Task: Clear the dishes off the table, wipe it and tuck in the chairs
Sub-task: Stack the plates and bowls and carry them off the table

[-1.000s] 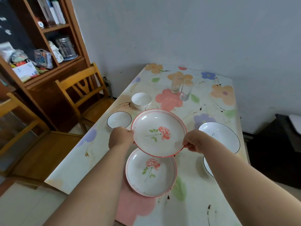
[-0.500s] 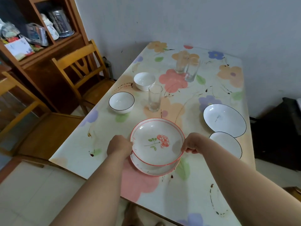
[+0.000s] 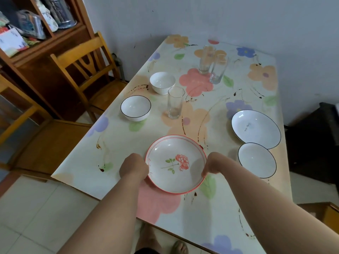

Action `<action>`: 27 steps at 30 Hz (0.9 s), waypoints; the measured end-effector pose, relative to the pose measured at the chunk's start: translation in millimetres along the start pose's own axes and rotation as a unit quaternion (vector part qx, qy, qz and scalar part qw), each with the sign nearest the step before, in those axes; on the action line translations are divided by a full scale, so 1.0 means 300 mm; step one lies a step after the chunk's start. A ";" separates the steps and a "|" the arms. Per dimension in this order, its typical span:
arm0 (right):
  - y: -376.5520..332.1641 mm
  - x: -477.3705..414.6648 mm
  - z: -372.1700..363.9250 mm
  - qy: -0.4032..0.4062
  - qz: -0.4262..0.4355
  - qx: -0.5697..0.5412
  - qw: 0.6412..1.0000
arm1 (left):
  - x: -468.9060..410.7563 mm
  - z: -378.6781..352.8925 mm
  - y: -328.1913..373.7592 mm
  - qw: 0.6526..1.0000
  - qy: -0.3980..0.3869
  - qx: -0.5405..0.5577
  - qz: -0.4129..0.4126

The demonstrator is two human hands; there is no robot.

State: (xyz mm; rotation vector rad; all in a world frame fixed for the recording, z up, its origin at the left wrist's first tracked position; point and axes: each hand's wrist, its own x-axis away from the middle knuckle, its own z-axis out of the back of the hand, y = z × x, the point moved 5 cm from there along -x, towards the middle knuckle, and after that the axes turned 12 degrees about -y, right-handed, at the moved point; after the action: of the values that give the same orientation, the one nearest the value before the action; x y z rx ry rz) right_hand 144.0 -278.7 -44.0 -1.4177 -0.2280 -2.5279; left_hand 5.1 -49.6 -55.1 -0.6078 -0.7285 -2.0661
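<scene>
A red-rimmed rose plate (image 3: 176, 164) lies on the floral table (image 3: 117, 142) near its front edge, stacked on a second plate of the same kind that is almost hidden. My left hand (image 3: 133, 166) grips the stack's left rim and my right hand (image 3: 212, 163) grips its right rim. Two white plates (image 3: 255, 128) (image 3: 256, 159) with dark rims lie to the right. Two white bowls (image 3: 135, 108) (image 3: 162, 85) stand at the left, a glass (image 3: 175, 102) mid-table, and two more glasses (image 3: 206, 59) (image 3: 218, 68) farther back.
A wooden chair (image 3: 86, 70) stands pulled out at the table's left side, with another chair (image 3: 16, 114) nearer the left edge of view. A wooden shelf unit (image 3: 42, 41) fills the far left. A dark cabinet (image 3: 315, 143) stands right of the table. My feet show under the front edge.
Both hands lowered the upper rose plate onto the lower one, so the two now lie stacked. My view moved back and down over the table.
</scene>
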 end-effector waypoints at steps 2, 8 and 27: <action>0.000 -0.015 -0.005 0.013 0.006 0.015 1.000 | -0.008 -0.006 -0.004 1.000 0.002 -0.006 0.000; -0.009 -0.046 -0.005 0.001 0.014 0.065 0.998 | -0.032 -0.019 0.000 1.000 -0.006 -0.025 -0.011; 0.155 0.006 0.279 0.096 0.091 -0.348 0.928 | -0.002 0.080 0.495 0.975 -0.012 0.132 -0.181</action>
State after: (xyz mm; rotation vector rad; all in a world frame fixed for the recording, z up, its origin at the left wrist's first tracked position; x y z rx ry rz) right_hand 224.3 -302.8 2.0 -1.2817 0.8772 -2.6702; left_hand 133.0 -104.0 2.6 -0.3691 -1.1777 -2.2365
